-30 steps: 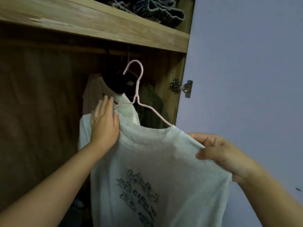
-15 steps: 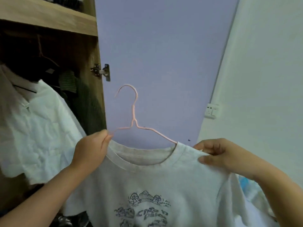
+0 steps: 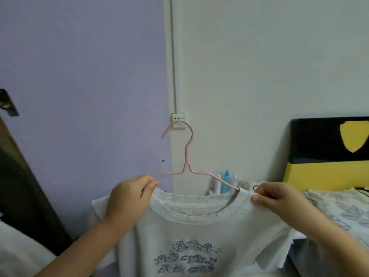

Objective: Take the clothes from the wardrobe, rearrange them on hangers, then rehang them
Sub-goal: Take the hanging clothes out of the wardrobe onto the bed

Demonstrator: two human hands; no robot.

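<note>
The white shirt is out of the wardrobe, held up beside the bed on its pink hanger. The left hand and right hand fingers pinch its shoulders. Straightening and rehanging remain.

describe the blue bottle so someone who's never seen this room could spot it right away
Start at the white wall socket in the corner where the purple wall meets the white one, then drop straight down past the pink hanger. Just behind the hanger's right arm, above the white t-shirt collar, stands the blue bottle. It is the only bright blue thing among the pale white items beside it.
</note>
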